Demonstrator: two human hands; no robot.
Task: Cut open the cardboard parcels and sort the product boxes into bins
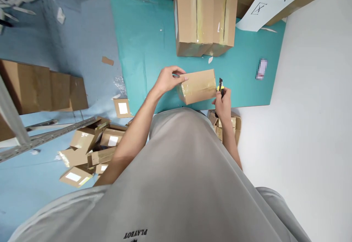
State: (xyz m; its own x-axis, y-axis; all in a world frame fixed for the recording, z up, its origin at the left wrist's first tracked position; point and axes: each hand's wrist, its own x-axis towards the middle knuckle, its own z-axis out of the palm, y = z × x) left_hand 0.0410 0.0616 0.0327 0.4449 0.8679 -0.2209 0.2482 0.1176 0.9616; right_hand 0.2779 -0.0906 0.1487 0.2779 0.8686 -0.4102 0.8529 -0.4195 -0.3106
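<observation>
A small taped cardboard box (200, 86) rests near the front edge of the green tabletop (145, 51). My left hand (169, 79) grips its left end, thumb on the upper face and fingers around the far side. At the box's right end, my right hand (223, 102) is wrapped around a yellow and black utility knife (220, 84). The knife points away from me, close beside the box. Whether its blade touches the cardboard I cannot tell.
Two taller taped boxes (195, 18) stand at the back, beside a white paper sign (277, 0). A small blurred packet (261, 69) lies at the right. Several cardboard boxes (82, 143) are piled on the floor at left, near a metal rack (49, 135). A white wall borders the right.
</observation>
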